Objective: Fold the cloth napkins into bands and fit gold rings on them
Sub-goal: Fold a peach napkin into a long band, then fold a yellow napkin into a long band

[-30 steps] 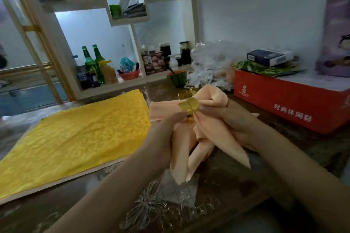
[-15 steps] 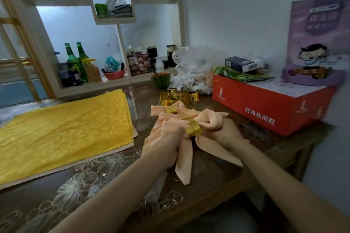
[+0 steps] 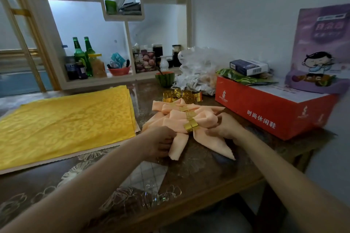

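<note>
1 head-worn wide-angle view, looking forward and down, sitting close over the worktop (image 3: 198,179), facing the shelves (image 3: 121,18)

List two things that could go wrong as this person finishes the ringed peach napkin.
1. Both the left hand and right hand grip the peach napkin; tugging may slide its gold ring off-centre or loosen the folds.
2. It lies against the finished napkins; setting it down could disturb them.
</note>
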Demonstrator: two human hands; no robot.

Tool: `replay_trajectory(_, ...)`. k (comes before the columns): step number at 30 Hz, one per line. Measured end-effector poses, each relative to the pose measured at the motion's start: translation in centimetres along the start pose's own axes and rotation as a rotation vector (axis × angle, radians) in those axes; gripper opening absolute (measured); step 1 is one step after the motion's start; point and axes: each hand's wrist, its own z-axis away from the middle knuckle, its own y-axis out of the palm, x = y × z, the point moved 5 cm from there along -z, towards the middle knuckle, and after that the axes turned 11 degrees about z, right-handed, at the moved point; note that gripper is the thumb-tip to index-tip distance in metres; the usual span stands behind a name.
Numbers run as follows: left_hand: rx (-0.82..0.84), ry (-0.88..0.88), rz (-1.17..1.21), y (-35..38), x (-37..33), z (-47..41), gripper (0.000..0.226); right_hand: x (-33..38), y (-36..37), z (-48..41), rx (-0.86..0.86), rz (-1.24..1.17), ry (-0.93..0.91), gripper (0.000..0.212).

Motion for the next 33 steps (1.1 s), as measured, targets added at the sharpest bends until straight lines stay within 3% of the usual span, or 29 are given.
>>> replay_trajectory(4, 0.029, 0.015, -0.098, -1.0, 0.6, 0.9, 0.039, -0.2, -0.2, 0.4, 0.031, 0.114, 0.056, 0.06)
replay_trajectory(6, -0.01, 0.085, -0.287, -1.3, 0.9, 0.9, 0.033, 0.6, -0.2, 0.6, -0.043, 0.265, 0.071, 0.07)
replay_trajectory(10, -0.017, 0.242, -0.503, -3.3, 0.7, 2.0, 0.008, 3.9, -1.1, 2.1, -0.332, 0.433, -0.051, 0.046)
replay_trajectory(13, -0.101, 0.377, -0.466, -8.4, -0.3, 2.6, 0.008, 6.7, -1.3, 3.7, -0.491, 0.652, -0.098, 0.049)
replay_trajectory(15, -0.256, 0.499, -0.538, -13.3, -1.5, 2.5, 0.019, 9.4, 0.1, 4.3, -0.479, 0.628, -0.163, 0.05)
replay_trajectory(17, -0.428, 0.581, -0.737, -18.1, -2.4, 1.9, 0.032, 12.3, 2.5, 4.6, -0.393, 0.509, -0.287, 0.046)
replay_trajectory(19, -0.537, 0.607, -0.851, -22.1, -2.6, 1.3, 0.042, 15.2, 6.5, 4.8, -0.201, 0.293, -0.411, 0.039)
replay_trajectory(24, -0.512, 0.59, -0.936, -27.8, -2.0, -0.2, 0.056, 22.5, 17.2, 3.2, 0.166, 0.03, -0.531, 0.032)
replay_trajectory(33, -0.243, 0.687, -0.892, -26.7, -2.6, -2.9, 0.053, 23.4, 21.4, -0.9, 0.462, 0.374, -0.672, 0.056)
